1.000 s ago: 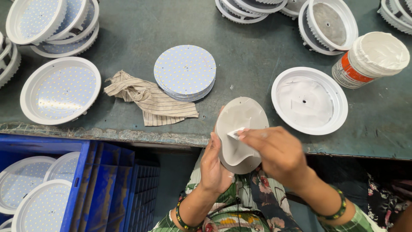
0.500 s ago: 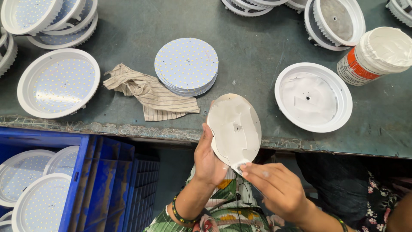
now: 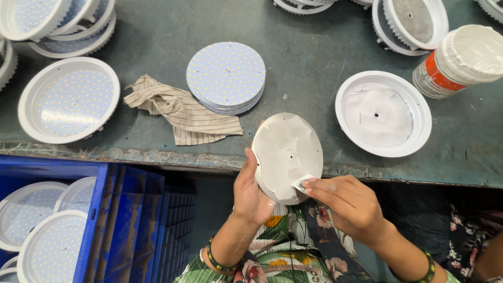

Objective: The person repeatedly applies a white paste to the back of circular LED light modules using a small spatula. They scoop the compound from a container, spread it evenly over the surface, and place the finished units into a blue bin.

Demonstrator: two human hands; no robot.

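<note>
The left hand grips a round white-coated disc by its lower-left rim, tilted up just off the bench's near edge. The right hand pinches a small scraper against the disc's lower face. Even, flat strokes would likely spread the paste best.

striped cloth crumpled on green table | stack of LED discs just beside it | open white tub far right | blue crate below table edge
</note>
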